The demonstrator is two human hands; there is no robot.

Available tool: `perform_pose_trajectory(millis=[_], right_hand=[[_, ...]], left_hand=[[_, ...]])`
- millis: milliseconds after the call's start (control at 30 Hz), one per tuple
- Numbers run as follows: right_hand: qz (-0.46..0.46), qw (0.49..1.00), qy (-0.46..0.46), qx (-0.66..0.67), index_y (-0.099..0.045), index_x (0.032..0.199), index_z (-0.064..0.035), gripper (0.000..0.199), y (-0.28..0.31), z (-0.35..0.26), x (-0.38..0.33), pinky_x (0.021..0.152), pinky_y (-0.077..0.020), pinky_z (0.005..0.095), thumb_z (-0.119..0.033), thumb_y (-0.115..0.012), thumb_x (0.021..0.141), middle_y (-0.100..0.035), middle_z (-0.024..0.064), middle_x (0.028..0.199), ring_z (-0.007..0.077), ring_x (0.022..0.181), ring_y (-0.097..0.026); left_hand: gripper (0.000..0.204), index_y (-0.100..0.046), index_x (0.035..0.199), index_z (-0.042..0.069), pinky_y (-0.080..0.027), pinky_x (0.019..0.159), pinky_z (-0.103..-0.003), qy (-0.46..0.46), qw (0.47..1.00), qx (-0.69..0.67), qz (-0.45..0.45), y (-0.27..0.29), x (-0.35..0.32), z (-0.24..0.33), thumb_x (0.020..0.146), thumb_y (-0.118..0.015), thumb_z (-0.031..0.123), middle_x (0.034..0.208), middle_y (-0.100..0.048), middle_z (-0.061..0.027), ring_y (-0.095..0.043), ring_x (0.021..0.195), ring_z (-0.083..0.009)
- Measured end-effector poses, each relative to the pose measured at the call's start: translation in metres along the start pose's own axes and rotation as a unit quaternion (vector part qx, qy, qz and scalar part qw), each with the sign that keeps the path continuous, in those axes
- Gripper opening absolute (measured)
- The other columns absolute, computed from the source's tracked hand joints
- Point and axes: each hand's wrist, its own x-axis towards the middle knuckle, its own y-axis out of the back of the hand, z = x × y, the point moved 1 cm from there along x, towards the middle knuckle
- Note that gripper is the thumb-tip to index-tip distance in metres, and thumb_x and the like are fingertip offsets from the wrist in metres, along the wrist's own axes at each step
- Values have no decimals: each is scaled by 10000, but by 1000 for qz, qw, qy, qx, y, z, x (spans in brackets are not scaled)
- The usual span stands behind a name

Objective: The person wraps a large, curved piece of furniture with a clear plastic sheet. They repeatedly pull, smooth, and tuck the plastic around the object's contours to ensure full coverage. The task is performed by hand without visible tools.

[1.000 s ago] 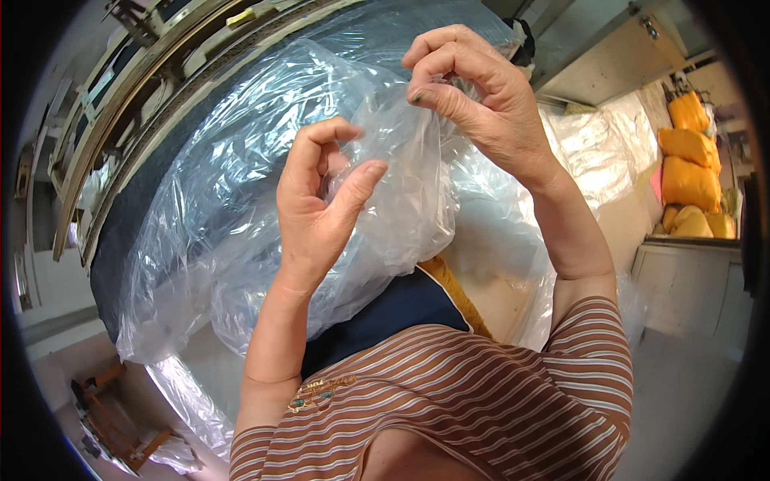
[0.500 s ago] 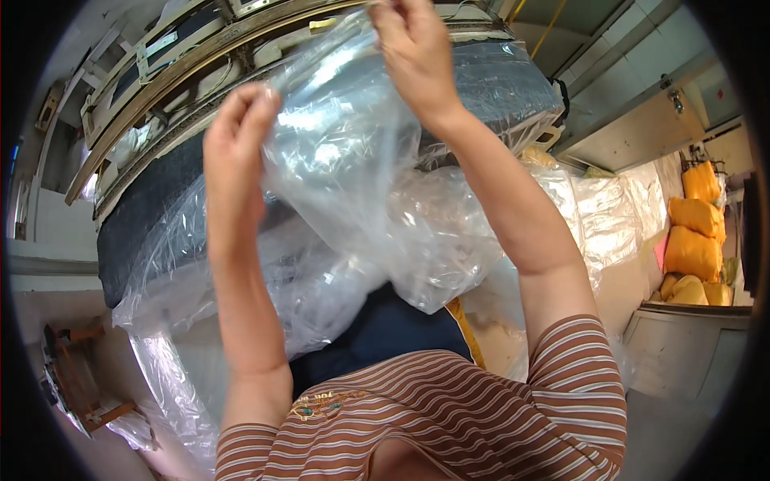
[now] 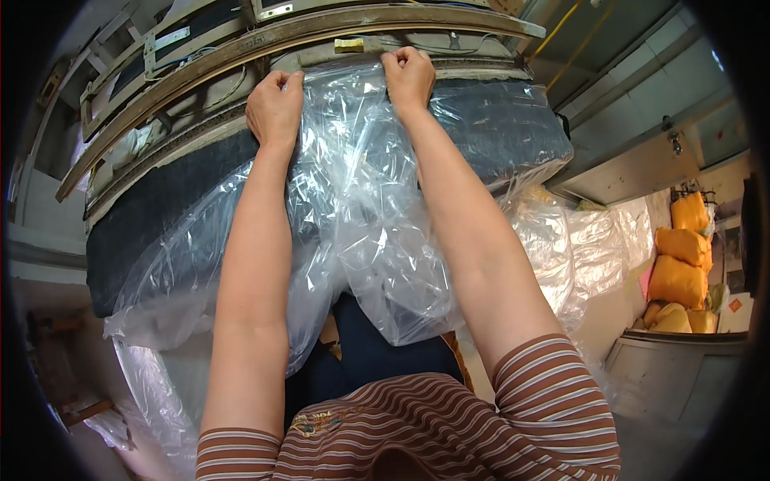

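Observation:
A clear plastic bag or sheet is stretched between my two hands, its far edge drawn straight across. My left hand pinches one corner of that edge, my right hand the other. Both hands are at the far side of a dark-covered bench, just short of a long bar of a machine. Crumpled folds of the plastic hang down over the near edge of the bench toward my lap. Whether the piece is a bag or a single sheet, I cannot tell.
More clear plastic lies over the bench on the left. To the right, shiny plastic sheets spread out, with orange bundles stacked beyond them. A small yellow block sits behind the bar's near edge.
Both hands have come down level at the bench's far side, the left moving up and right. The plastic, lifted and bunched before, now lies flatter with its edge pulled straight.

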Motion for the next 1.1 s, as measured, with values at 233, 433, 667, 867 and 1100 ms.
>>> perform_pose_trajectory(millis=[233, 433, 667, 867, 1100], right_hand=[[49, 996, -20, -74, -467, 896, -50, 280, 0, -1, 2, 798, -431, 436, -158, -654, 719, -475, 151, 980, 351, 918, -525], [57, 996, -61, -28, -432, 899, -3, 265, 2, -2, 5, 850, -394, 437, -176, -582, 766, -433, 183, 993, 357, 926, -481], [80, 990, -88, 75, -415, 883, 31, 315, 9, 1, 7, 898, -344, 424, -281, -444, 913, -420, 196, 1000, 347, 943, -436], [77, 992, -44, 90, -430, 869, 41, 384, 15, -5, 8, 887, -342, 412, -337, -446, 939, -437, 197, 969, 331, 939, -432], [-155, 958, -112, 213, -565, 865, 23, 478, 82, -48, -49, 832, -393, 331, -454, -554, 890, -553, 126, 905, 215, 872, -501]], left_hand=[[406, -714, 731, 68, -497, 714, -430, -25, 975, 210, -65, 14, 9, 15, 806, -622, 456, 771, -668, -185, -643, 792, -369], [447, -725, 820, 64, -488, 783, -438, 8, 974, 136, -181, 23, 9, 13, 849, -563, 480, 827, -674, -199, -640, 854, -376], [503, -719, 876, 56, -477, 815, -444, 25, 967, 132, -215, 25, 12, 13, 871, -489, 504, 877, -671, -215, -626, 906, -394], [378, -653, 777, -1, -417, 570, -290, -72, 979, -17, -191, 14, 11, -6, 880, -576, 355, 576, -551, -42, -535, 588, -107], [252, -653, 848, 34, -352, 520, -188, 41, 934, -299, -189, 78, -50, 6, 916, -589, 268, 661, -542, 49, -461, 595, -20]])
